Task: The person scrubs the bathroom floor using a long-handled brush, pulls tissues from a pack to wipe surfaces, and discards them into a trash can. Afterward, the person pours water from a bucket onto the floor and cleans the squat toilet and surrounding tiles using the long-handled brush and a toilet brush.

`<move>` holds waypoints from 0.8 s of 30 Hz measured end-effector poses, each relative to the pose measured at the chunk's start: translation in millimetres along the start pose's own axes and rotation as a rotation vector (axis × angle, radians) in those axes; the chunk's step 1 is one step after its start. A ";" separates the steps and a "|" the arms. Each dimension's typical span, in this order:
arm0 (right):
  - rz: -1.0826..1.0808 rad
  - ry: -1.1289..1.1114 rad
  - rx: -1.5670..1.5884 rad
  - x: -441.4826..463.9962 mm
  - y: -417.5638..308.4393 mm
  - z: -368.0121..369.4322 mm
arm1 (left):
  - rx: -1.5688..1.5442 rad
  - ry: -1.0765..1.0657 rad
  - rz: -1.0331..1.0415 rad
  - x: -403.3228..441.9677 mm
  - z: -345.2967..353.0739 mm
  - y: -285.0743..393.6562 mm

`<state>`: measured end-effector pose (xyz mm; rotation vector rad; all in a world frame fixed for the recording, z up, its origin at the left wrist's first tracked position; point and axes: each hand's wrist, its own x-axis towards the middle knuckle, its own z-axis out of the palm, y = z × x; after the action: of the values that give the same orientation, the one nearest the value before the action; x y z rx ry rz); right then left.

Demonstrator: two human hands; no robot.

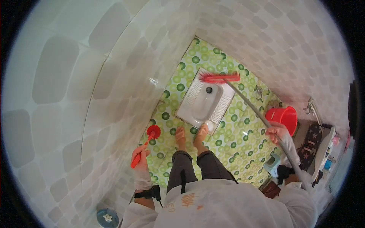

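My left hand (140,155), in a pale glove, is closed round the handle of a red toilet brush (153,132), its round head out over the floor near the left wall. In my right hand (277,133), also gloved, is the long grey pole of a red broom (220,78). The broom's bristled head lies across the far end of a white squat toilet (205,99) set in the floor. The toilet's drain hole shows dark in its basin. My feet stand at the toilet's near edge.
Green-dotted tiles (239,140) cover the floor between tiled walls. A red bucket (282,118) stands at right, by a wall tap (311,107) and a washstand (323,152). A floor drain (259,91) lies beyond the bucket. At lower left is a blue round object (107,217).
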<state>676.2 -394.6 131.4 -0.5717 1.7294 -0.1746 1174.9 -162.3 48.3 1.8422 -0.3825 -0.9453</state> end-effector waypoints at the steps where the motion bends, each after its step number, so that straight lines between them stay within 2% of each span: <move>1: -0.038 -0.005 -0.047 -2.1 -9.6 1.5 | 0.015 0.014 -0.021 -1.8 -4.2 -1.7; 2: -0.041 -0.008 0.020 6.5 -22.8 3.6 | 0.033 0.026 -0.042 -1.3 -6.9 -2.9; 3: -0.066 -0.049 -0.153 1.1 -58.9 19.9 | 0.037 0.022 -0.044 -1.1 -7.6 -2.0; 4: -0.226 -0.212 -0.104 48.4 -55.2 5.4 | 0.051 0.021 -0.010 -1.0 -6.4 0.2; 5: -0.013 -0.058 0.087 83.6 -76.0 20.9 | 0.066 0.021 0.022 -0.7 -6.3 -1.8; 7: -0.144 -0.180 -0.131 127.8 -112.0 58.0 | 0.056 0.003 0.009 11.0 -20.8 -33.9; 9: -0.028 -0.183 -0.131 148.9 -129.5 95.1 | 0.047 -0.011 -0.003 9.9 -25.8 -46.8; 12: 0.073 -0.158 -0.203 127.1 -113.8 89.8 | 0.070 0.018 -0.061 13.2 -37.4 -54.0; 13: -0.121 -0.041 -0.222 122.1 -79.9 67.0 | 0.019 0.009 -0.053 18.5 -49.1 -74.4; 16: -0.163 -0.056 -0.292 39.1 -110.2 74.0 | -0.029 0.047 -0.045 20.2 -48.9 -71.9; 22: -0.150 -0.291 -0.580 -17.3 -163.6 96.9 | -0.026 0.081 -0.106 10.3 -65.5 -102.7; 24: -0.180 -0.442 -0.849 0.3 -180.8 109.4 | -0.001 0.091 -0.110 8.1 -67.5 -104.4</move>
<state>830.6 -530.7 179.5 -1.2761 1.2614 0.5550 1215.4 -76.8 -32.8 1.9140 -0.2272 -0.9309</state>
